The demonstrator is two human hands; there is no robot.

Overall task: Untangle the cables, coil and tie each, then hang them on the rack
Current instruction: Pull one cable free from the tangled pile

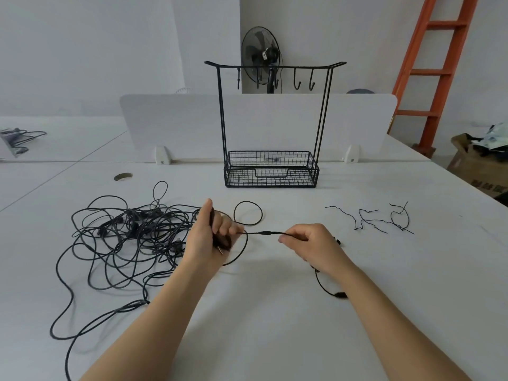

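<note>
One black cable (268, 232) runs between your hands, near you: your left hand (211, 232) curls round its plug end, your right hand (310, 243) pinches it. The tangled pile (129, 237) lies left; the rack (302, 177) stands far.

Matt black cables (129, 237) lie on a smooth white table (275, 312); the rack (270, 171) is black-coated wire metal.

White table (275, 320) bears tangled cables (132, 235), rack (270, 185), ties (369, 220).
</note>
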